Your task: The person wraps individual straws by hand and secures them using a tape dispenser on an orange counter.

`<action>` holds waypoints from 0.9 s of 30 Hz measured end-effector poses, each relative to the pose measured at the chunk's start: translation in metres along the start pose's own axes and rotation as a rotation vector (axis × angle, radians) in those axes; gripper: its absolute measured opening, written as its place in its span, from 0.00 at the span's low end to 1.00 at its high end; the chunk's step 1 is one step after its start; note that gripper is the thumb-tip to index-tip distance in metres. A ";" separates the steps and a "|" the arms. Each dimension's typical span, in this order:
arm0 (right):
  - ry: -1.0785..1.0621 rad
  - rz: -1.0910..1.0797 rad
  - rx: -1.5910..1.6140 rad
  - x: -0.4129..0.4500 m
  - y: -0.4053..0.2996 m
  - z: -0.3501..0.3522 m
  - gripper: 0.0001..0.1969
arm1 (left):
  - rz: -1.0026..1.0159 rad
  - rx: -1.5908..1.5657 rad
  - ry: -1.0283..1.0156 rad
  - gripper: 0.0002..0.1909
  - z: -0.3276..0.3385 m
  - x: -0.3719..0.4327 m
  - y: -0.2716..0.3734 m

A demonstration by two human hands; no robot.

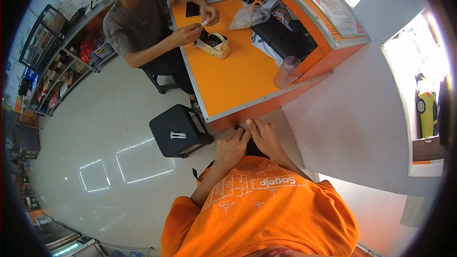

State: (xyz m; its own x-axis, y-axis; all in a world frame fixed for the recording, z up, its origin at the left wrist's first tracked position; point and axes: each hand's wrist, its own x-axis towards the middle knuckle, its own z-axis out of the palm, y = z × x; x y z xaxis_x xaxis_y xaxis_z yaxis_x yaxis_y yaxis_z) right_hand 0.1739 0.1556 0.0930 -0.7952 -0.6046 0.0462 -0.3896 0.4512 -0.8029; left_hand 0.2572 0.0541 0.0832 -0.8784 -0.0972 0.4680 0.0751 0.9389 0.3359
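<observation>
My left hand [232,148] and my right hand [265,138] meet in front of my body, just before the near edge of the orange desk [234,85]. Left fingers are partly curled and touch the right hand; their undersides are hidden. My right hand has its fingers partly extended, and no object shows in it. To the left stands a black plastic stool [178,132] with a small white bundle [178,135] on its seat.
Across the desk sits a person [142,21] handling a small white item [205,23]. On the desktop are a black phone [192,9], an open pouch [216,45], a plastic bag [250,17] and a clear cup [287,72]. Shelves [71,60] line the left wall.
</observation>
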 end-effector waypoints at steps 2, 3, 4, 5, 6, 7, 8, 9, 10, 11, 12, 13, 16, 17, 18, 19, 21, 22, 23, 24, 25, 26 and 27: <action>-0.058 0.005 0.063 0.001 0.001 0.001 0.14 | -0.011 -0.015 0.007 0.07 0.000 -0.001 -0.001; -0.060 0.004 0.065 0.000 0.001 0.001 0.14 | -0.022 -0.033 0.011 0.05 -0.001 -0.002 -0.001; -0.068 -0.001 0.078 0.000 0.001 0.003 0.13 | -0.024 -0.030 0.012 0.05 -0.001 -0.003 -0.001; -0.078 -0.005 0.091 0.001 0.002 0.004 0.13 | -0.058 -0.045 -0.003 0.04 -0.001 -0.005 -0.002; -0.081 -0.010 0.093 0.002 0.003 0.005 0.13 | -0.093 -0.058 -0.016 0.04 -0.001 -0.006 -0.003; -0.101 -0.006 0.103 0.004 0.003 0.006 0.12 | -0.096 -0.053 -0.014 0.04 -0.003 -0.006 -0.003; -0.121 -0.002 0.113 0.005 0.003 0.007 0.11 | -0.115 -0.061 -0.050 0.04 -0.006 -0.006 -0.004; -0.125 -0.007 0.114 0.006 0.000 0.008 0.11 | -0.134 -0.069 -0.087 0.05 -0.008 -0.006 -0.005; -0.111 -0.045 0.187 0.007 -0.005 0.009 0.12 | -0.137 -0.065 -0.084 0.05 -0.010 -0.005 -0.006; -0.096 -0.082 0.260 0.009 -0.008 0.010 0.12 | -0.139 -0.086 -0.064 0.06 -0.011 -0.004 -0.006; -0.100 -0.085 0.259 0.010 -0.008 0.010 0.12 | -0.141 -0.111 -0.044 0.06 -0.012 -0.003 -0.007; -0.116 -0.082 0.194 0.011 -0.009 0.009 0.12 | -0.143 -0.110 -0.041 0.06 -0.013 -0.003 -0.007; -0.126 -0.100 0.146 0.013 -0.008 0.010 0.11 | -0.164 -0.138 -0.069 0.07 -0.014 -0.002 -0.008; -0.118 -0.121 0.166 0.013 -0.007 0.010 0.11 | -0.160 -0.138 -0.071 0.07 -0.011 -0.002 -0.009; -0.119 -0.119 0.165 0.013 -0.007 0.010 0.11 | -0.157 -0.138 -0.075 0.07 -0.010 -0.003 -0.010; -0.110 -0.124 0.202 0.013 -0.007 0.010 0.11 | -0.158 -0.140 -0.076 0.07 -0.009 -0.003 -0.010; -0.101 -0.129 0.240 0.012 -0.005 0.010 0.11 | -0.139 -0.140 -0.110 0.07 -0.008 -0.003 -0.010; -0.099 -0.142 0.213 0.013 -0.001 0.011 0.11 | -0.138 -0.139 -0.111 0.07 -0.007 -0.003 -0.011; -0.097 -0.155 0.187 0.013 0.002 0.011 0.10 | -0.124 -0.134 -0.116 0.07 -0.005 -0.003 -0.011; -0.098 -0.156 0.188 0.012 0.002 0.010 0.10 | -0.109 -0.127 -0.120 0.07 -0.004 -0.003 -0.012; -0.106 -0.124 0.194 0.011 0.001 0.008 0.10 | -0.110 -0.125 -0.120 0.07 -0.002 -0.004 -0.013; -0.115 -0.091 0.200 0.010 0.001 0.008 0.11 | -0.102 -0.130 -0.120 0.07 0.000 -0.004 -0.014; -0.114 -0.090 0.200 0.009 0.002 0.008 0.11 | -0.091 -0.137 -0.121 0.07 0.002 -0.005 -0.014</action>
State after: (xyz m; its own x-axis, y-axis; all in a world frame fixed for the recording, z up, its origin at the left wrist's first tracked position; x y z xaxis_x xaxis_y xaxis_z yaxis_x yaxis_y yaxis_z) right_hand 0.1695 0.1456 0.0875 -0.6994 -0.7118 0.0650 -0.3483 0.2599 -0.9006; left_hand 0.2593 0.0420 0.0748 -0.9340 -0.1317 0.3320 0.0491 0.8733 0.4847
